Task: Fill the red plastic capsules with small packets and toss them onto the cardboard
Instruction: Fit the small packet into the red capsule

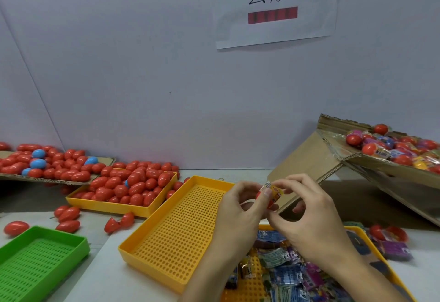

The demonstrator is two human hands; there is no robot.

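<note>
**Packet going into a red capsule, both hands busy**

A pale blue-grey partition wall (142, 75) backs the white worktable (100, 261), with a printed paper sign (273, 6) taped high on it. Above the table's middle, the left hand (235, 213) pinches a small red plastic capsule (262, 197) between thumb and fingers, only slivers of red showing. The right hand (309, 216) meets it, fingertips closed on a small yellow printed packet (276, 193) that sits at the capsule's mouth; the two hands are touching around the pair. I judge the packet is being worked in and is not yet fully seated, though the fingers hide the opening.

Below the hands lies a yellow perforated tray of mixed foil packets (285, 270), partly covered by the wrists. Beside it stands an empty yellow perforated plastic tray (181, 235), and a green slotted tray (38, 261) sits at the near left. Further left, another yellow tray heaped with closed red capsules (128, 187) adjoins a flat cardboard sheet (95, 178) carrying more, a few of them blue. At the right, a tilted cardboard box flap (307, 161) leads up to a pile of capsules and packets.

The risks look plain. The packet's corner could catch in the seam, leaving the capsule unable to close, so it may spring open when tossed. A slippery, rounded shell held by fingertips alone could also squirt free toward the loose capsule halves (119, 223) on the table.
</note>
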